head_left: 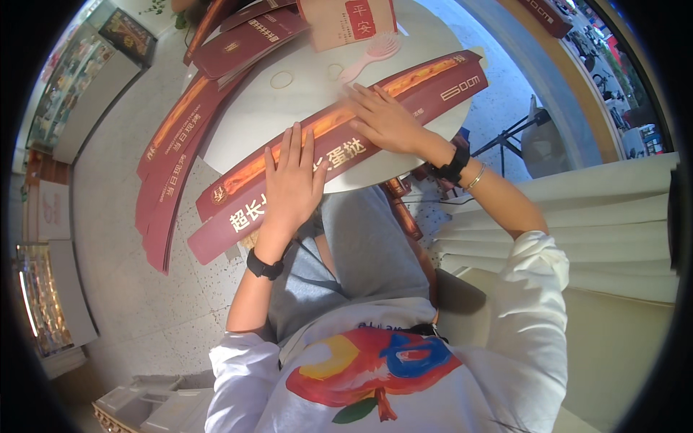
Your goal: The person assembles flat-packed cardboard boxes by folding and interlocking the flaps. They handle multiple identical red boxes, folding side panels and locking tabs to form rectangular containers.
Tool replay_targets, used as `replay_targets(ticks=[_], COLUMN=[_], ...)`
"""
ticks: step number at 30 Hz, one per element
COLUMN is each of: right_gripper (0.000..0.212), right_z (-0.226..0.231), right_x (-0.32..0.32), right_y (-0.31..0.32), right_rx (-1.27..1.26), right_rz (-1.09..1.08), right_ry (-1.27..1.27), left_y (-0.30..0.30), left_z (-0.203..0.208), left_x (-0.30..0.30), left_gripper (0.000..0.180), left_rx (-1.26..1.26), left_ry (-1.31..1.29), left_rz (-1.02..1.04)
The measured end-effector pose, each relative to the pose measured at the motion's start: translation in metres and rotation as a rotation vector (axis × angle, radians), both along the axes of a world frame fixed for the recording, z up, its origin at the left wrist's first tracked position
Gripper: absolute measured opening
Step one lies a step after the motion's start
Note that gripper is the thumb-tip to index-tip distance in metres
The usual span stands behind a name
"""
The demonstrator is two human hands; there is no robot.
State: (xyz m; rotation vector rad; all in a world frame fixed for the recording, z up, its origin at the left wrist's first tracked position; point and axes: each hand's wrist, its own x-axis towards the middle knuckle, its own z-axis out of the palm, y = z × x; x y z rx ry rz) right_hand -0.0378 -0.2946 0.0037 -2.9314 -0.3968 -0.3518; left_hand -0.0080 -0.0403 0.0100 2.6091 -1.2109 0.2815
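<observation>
A long maroon cardboard food box (426, 97), printed with a picture of a baked pastry strip, lies slantwise across the white round table (253, 123). It looks mostly flat, and its near left end juts past the table's edge. My left hand (294, 177) rests palm down on the left half of the box, fingers stretched out and slightly apart. Further right, my right hand (390, 123) lies spread over its middle, the fingertips a little blurred near the far edge. Neither hand grasps anything.
Several flat maroon boxes (173, 159) overhang the table's left side, with more maroon packaging (245, 43) stacked behind. A pink hairbrush (374, 54), hair ties (282, 79) and a tan paper bag (346, 22) lie at the back. A white curtain (563, 224) hangs on the right.
</observation>
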Motion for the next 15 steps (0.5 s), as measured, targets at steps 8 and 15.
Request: replay_targets(ticks=[8,15], right_gripper=[0.059,0.063], right_z=[0.014,-0.017], right_x=[-0.01,-0.003], right_y=[-0.084,-0.223], right_rx=[-0.038,0.039], right_rz=[-0.17,-0.533], right_ry=[0.083,0.036], left_y=[0.003,-0.001], left_z=[0.005,0.007], left_x=[-0.004,-0.006], left_gripper=[0.056,0.056], left_rx=[0.0,-0.025], left_ry=[0.024,0.079], left_rz=[0.034,-0.003])
